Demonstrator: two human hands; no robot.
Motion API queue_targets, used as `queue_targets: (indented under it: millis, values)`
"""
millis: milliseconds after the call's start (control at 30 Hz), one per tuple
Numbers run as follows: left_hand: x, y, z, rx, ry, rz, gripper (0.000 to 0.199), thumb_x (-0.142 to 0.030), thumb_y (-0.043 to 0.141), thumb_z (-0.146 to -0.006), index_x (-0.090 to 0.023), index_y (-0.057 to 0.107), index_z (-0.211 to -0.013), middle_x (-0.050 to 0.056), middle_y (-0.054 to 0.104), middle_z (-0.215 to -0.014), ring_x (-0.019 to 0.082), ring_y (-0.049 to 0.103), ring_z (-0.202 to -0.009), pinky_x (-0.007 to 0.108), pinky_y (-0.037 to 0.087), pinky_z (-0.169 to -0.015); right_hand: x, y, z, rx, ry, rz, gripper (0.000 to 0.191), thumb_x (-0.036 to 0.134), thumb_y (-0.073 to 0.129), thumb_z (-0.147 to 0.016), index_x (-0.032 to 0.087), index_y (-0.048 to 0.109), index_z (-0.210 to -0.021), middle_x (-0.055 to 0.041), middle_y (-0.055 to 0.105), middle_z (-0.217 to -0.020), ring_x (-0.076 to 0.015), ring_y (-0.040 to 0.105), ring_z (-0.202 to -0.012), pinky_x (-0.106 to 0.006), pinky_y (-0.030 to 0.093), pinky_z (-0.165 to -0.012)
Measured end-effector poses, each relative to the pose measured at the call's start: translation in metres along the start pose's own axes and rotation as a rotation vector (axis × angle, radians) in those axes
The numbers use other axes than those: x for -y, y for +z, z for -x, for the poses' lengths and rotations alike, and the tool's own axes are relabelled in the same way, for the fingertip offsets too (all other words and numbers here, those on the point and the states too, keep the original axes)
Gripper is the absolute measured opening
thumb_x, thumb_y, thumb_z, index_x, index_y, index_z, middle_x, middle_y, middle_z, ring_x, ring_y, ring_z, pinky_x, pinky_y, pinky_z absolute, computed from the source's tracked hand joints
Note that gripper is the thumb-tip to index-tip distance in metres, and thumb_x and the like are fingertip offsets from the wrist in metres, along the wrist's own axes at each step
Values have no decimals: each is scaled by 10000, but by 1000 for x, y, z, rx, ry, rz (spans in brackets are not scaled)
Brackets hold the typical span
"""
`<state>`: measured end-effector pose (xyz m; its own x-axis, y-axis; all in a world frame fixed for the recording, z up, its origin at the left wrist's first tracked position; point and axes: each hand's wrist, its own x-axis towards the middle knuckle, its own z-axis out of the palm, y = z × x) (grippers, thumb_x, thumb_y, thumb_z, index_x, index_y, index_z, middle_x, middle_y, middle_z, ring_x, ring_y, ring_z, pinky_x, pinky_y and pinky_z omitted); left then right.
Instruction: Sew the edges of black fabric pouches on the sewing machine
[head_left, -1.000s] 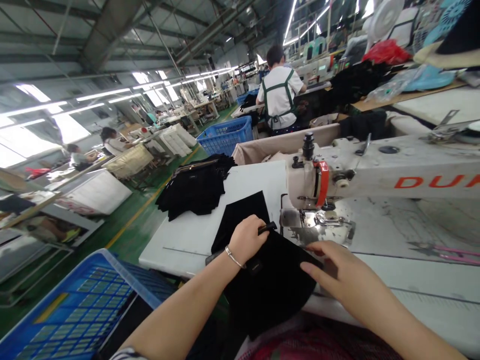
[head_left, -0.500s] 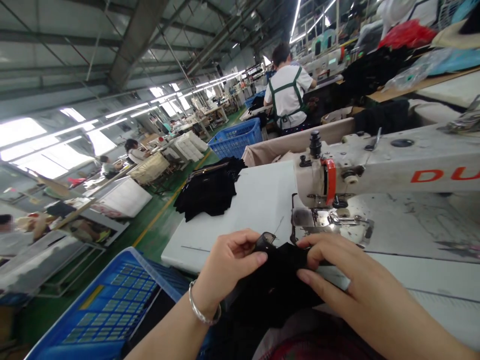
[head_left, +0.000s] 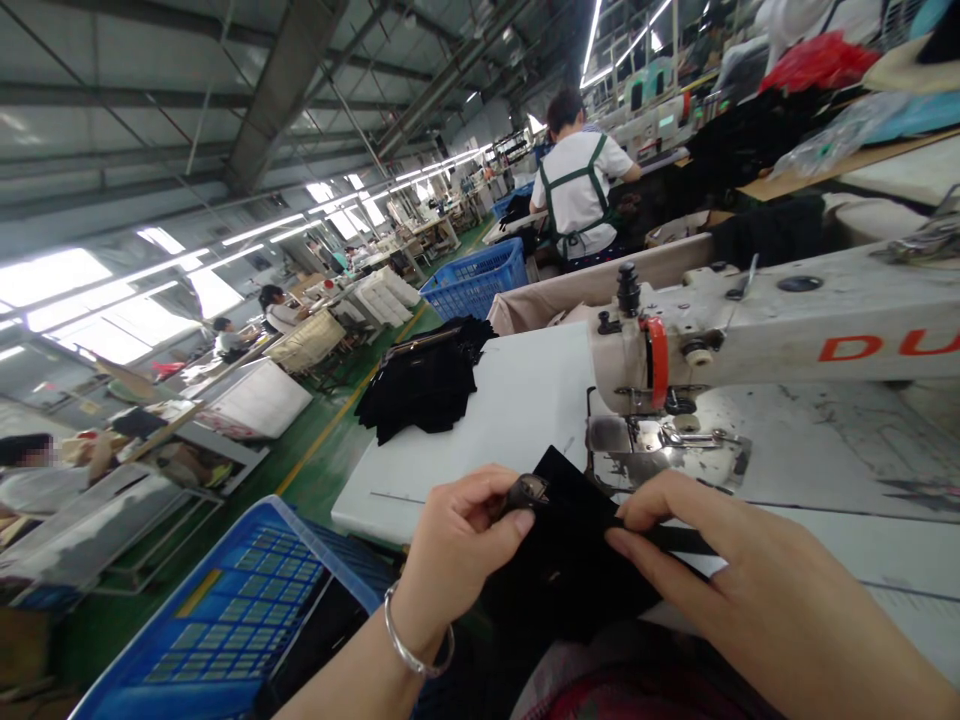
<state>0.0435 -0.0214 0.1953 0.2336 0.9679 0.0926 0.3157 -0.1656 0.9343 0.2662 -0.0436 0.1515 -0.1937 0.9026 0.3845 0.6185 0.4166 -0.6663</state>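
A piece of black cloth (head_left: 574, 560) is stretched between my hands, just in front of the sewing machine (head_left: 750, 340). My left hand (head_left: 469, 530), with a silver bangle at the wrist, is closed on the cloth's left side. Between its thumb and fingers shows a small dark rounded end (head_left: 529, 490); whether it is rolled cloth or a separate thing I cannot tell. The right-hand edge of the cloth is pinched by the thumb and forefinger of my right hand (head_left: 682, 550). One cloth corner points up toward the metal needle plate (head_left: 630, 440), apart from the needle area.
A stack of black cloth pieces (head_left: 424, 380) lies at the far left of the white table (head_left: 525, 380). Below left stands a blue plastic basket (head_left: 232, 600) with dark contents. Another blue basket (head_left: 480, 275) and a co-worker (head_left: 581, 185), seen from behind, are farther off.
A corner of the cloth has come up between my hands, and a dark strip now shows beneath my right fingers. My right hand has shifted slightly right and down. The left keeps its hold.
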Motion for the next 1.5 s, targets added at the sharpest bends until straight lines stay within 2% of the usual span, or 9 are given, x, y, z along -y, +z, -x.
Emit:
queue_targets:
  millis: [167, 300, 667, 833, 933, 1033, 1200, 1333, 1500]
  values:
    - [0, 5, -1, 53, -12, 33, 59, -186, 657, -793, -161, 689, -836, 29, 630, -810, 141, 552, -768, 239, 436, -709, 8, 3, -16, 84, -69, -76, 191, 336, 603, -873, 290, 632, -1056, -8, 643, -927, -177, 619, -834, -297, 491, -705]
    - [2, 10, -2, 25, -64, 131, 107, -204, 686, -794, -169, 650, -888, 19, 630, -852, 141, 570, -818, 236, 447, -764, 15, 4, -23, 145, 5, -151, 80, 248, 579, -885, 259, 642, -838, 19, 605, -821, -132, 574, -751, -259, 443, -634]
    - [-3, 3, -6, 77, -138, 0, 147, -297, 612, -869, -184, 650, -955, 6, 648, -856, 133, 564, -782, 214, 447, -705, 16, 4, -21, 167, 100, -225, 59, 283, 569, -885, 248, 588, -842, 47, 619, -700, -118, 572, -590, -235, 407, -506]
    - [-51, -36, -21, 441, -122, -294, 170, -330, 564, -897, -192, 653, -940, 20, 661, -859, 159, 586, -782, 229, 452, -698, 34, 9, 0, 244, -307, -523, 336, 171, 443, -928, 339, 534, -1205, 42, 673, -931, -92, 635, -751, -187, 492, -651]
    - [-46, -40, -47, 702, -29, -555, 170, -301, 534, -907, -205, 666, -955, 12, 686, -881, 166, 611, -804, 230, 452, -713, 24, 25, 12, 321, -427, -479, 461, 102, 422, -898, 285, 474, -1318, 12, 681, -1029, -95, 647, -804, -186, 506, -690]
    - [4, -15, -81, 752, 64, -821, 105, -244, 575, -860, -200, 669, -869, -11, 688, -816, 152, 614, -742, 218, 452, -667, -9, 48, 13, 321, -459, -6, 439, 62, 501, -854, 171, 525, -1279, -26, 683, -974, -139, 641, -788, -250, 519, -699]
    - [86, 56, -138, 470, 173, -912, 104, -221, 597, -845, -159, 665, -893, 75, 666, -918, 229, 597, -900, 342, 456, -832, -72, 58, -19, 247, -390, 405, 258, 87, 519, -871, 144, 657, -1081, -98, 644, -930, -244, 605, -884, -384, 521, -739]
    - [100, 93, -167, 218, 263, -918, 213, -261, 574, -885, -129, 639, -1039, 170, 581, -1179, 323, 461, -1188, 492, 347, -1015, -100, 41, -44, 215, -350, 497, 301, 26, 476, -857, 123, 661, -1074, -147, 629, -1101, -281, 555, -1079, -446, 486, -898]
    - [105, 105, -157, 208, 351, -853, 169, -243, 549, -914, -146, 664, -989, 118, 651, -1041, 257, 572, -1045, 404, 452, -947, -121, 31, -32, 229, -398, 523, 339, 47, 484, -854, 115, 638, -1148, -123, 649, -1141, -254, 570, -1104, -418, 483, -955]
